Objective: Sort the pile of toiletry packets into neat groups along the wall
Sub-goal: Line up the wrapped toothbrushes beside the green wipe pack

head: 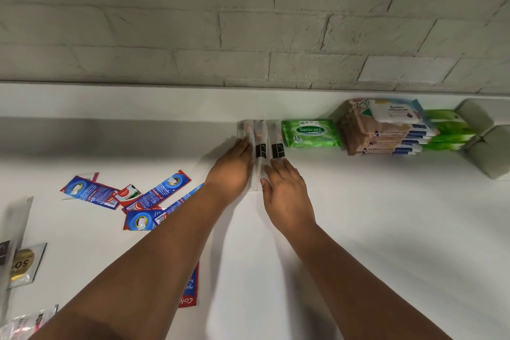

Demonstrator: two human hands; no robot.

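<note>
Both hands flat | fingers point(278, 165) straight, pressing clear pkts point(260, 135)

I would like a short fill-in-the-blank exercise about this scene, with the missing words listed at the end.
1. Both hands, the left hand and the right hand, rest on the long translucent packets with black labels, which lie beside the ____ Sanicare wipes pack.
2. The stack of beige wipes packs stands to the ____ of the Sanicare pack.
3. The loose blue and red toothpaste sachets lie to the ____ of the left forearm.

Missing words: green; right; left
</note>
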